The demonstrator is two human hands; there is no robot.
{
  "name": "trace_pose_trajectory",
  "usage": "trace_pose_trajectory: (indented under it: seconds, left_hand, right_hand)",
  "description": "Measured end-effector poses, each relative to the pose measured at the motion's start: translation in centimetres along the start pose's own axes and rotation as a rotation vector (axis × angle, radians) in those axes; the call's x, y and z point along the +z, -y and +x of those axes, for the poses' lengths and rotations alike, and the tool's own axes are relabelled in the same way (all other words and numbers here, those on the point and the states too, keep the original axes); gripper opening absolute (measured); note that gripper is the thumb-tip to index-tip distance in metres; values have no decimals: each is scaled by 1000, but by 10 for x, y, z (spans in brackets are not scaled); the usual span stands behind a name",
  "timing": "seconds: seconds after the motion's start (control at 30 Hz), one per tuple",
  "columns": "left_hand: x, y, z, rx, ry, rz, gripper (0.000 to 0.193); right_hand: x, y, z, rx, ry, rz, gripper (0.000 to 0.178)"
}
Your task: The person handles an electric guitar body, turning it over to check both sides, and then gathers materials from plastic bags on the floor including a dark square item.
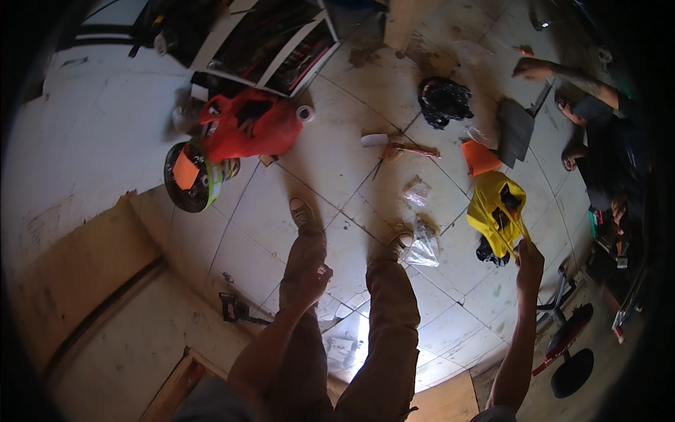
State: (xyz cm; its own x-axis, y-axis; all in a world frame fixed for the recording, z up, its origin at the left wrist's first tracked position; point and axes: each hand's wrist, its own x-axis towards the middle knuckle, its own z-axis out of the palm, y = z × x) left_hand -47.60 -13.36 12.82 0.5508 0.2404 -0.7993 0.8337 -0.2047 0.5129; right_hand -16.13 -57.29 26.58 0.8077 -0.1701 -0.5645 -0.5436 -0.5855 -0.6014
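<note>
My right hand [531,260] grips the edge of a yellow bag [485,204], pulling a strip of it taut toward me. The bag gapes, with dark things inside that I cannot make out. A black plastic bag [492,253] lies just below it on the tiled floor. Over my left leg, my left hand [315,283] is closed, and a small pale spot shows at its fingers; what it holds, if anything, is too small to name. Clear plastic packets [424,245] lie beside my right shoe [402,243].
A red bag [256,133] stands by a round green-rimmed container [214,184]. A black plastic bundle [445,100], a dustpan [515,130] and an orange sheet [479,157] lie on the floor. At right, another person's hand [532,68] reaches in. A power tool [235,308] lies near the left wall.
</note>
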Motion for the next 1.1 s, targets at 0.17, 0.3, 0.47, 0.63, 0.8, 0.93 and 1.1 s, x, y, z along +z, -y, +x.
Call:
trace_pose_trajectory:
  seconds: [0.17, 0.3, 0.47, 0.63, 0.8, 0.93, 1.1]
  left_hand:
    - [-39, 39, -9, -50, -149, 36, 28]
    - [-82, 9, -23, -114, -150, -111, 25]
    - [-141, 0, 3, -86, -277, -62, 24]
    - [-192, 20, 105, 70, -424, -86, 30]
    - [-243, -22, 222, 15, -312, 43, 52]
    - [-279, -84, 301, 357, -535, 466, 78]
    - [-330, -137, 335, 580, -254, 52, 76]
  right_hand:
    - [34, 84, -76, 23, 85, 36, 38]
    - [84, 117, -117, -16, 248, 31, 26]
    - [167, 145, -148, 66, 359, 104, 27]
    - [247, 181, -179, 47, 461, 80, 24]
    - [326, 223, -229, 125, 381, 119, 19]
    - [345, 235, -249, 104, 369, -187, 18]
    - [355, 316, -254, -90, 562, -248, 17]
